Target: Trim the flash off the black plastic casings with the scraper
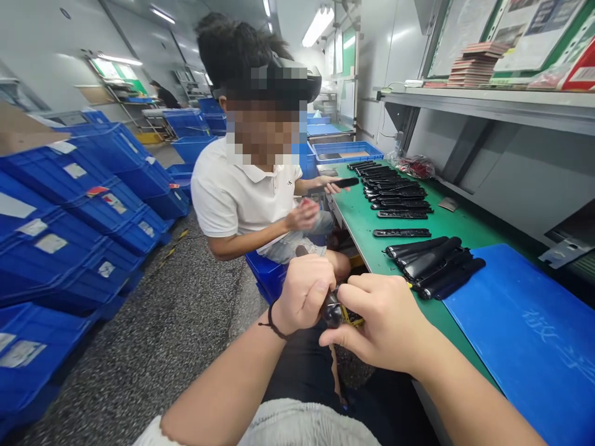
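Note:
My left hand (307, 290) is wrapped around a long black plastic part (333, 311). Its rounded, shiny end sticks out below my fist, and a dark tip shows above it. Close against that end is my right hand (388, 319), its fingers curled and its thumb beneath. Something thin and yellow (354, 317) shows between my right thumb and fingers; I cannot tell whether it is held or lies behind. On the green bench to the right lies a pile of similar black parts (432, 260). A single black part (402, 233) lies just beyond it.
A co-worker (246, 204) sits ahead, holding a black part (341, 184) and something reddish. A row of black parts (395, 189) runs along the green bench (353, 226). A blue sheet (525, 316) lies nearer. Stacked blue bins (69, 217) stand left; a shelf (488, 102) overhangs the bench.

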A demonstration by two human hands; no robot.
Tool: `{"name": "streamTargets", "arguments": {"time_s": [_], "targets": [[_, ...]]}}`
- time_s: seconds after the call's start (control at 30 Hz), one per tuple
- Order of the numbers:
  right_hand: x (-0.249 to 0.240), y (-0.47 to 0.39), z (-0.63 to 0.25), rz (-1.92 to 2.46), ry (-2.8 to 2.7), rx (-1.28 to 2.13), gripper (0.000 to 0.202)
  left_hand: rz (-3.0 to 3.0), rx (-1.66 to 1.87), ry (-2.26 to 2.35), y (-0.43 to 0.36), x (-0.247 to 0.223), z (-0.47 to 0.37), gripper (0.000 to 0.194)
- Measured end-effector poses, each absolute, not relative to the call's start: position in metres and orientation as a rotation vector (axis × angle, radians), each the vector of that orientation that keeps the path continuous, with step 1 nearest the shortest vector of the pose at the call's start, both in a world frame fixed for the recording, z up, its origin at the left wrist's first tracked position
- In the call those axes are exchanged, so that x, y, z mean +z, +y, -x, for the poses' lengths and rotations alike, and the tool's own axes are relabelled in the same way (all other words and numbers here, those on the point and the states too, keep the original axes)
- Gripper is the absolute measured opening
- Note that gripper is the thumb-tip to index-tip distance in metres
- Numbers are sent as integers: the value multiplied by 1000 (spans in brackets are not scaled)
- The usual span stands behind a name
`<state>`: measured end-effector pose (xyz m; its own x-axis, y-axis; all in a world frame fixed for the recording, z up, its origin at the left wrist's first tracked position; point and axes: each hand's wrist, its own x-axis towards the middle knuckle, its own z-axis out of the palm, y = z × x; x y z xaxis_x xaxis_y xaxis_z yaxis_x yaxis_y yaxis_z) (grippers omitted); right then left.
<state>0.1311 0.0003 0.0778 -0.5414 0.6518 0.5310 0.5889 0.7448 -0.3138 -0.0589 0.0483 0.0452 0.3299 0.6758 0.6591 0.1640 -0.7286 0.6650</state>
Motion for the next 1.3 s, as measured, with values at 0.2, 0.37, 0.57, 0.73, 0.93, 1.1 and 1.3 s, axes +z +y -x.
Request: {"name": "streamTargets", "arguments": {"time_s": [0.2, 0.37, 0.57, 0.73, 0.93, 1.1, 1.3], "targets": [[76, 3, -134, 880, -2263, -185, 55, -2044, 1525, 772, 44, 42, 50, 42], [76, 2, -133, 898, -2215, -476, 53, -1774, 1594, 933, 35, 36, 37, 48], [64, 5, -134, 896, -2089, -811, 42, -1273, 1636, 1021, 22, 20, 20, 43], [63, 11, -139, 823, -2076, -701, 33, -929, 1394, 855, 16, 9, 19, 35], [82, 18, -156, 939, -2149, -129, 12, -1200, 1103, 658, 18, 23, 31, 52], [86, 13, -159, 1018, -2136, -84, 44, -1382, 1186, 753, 14, 31, 32, 58], [87, 10, -157, 1071, -2164, -194, 52, -1405, 1141, 784, 7, 27, 25, 56]]}}
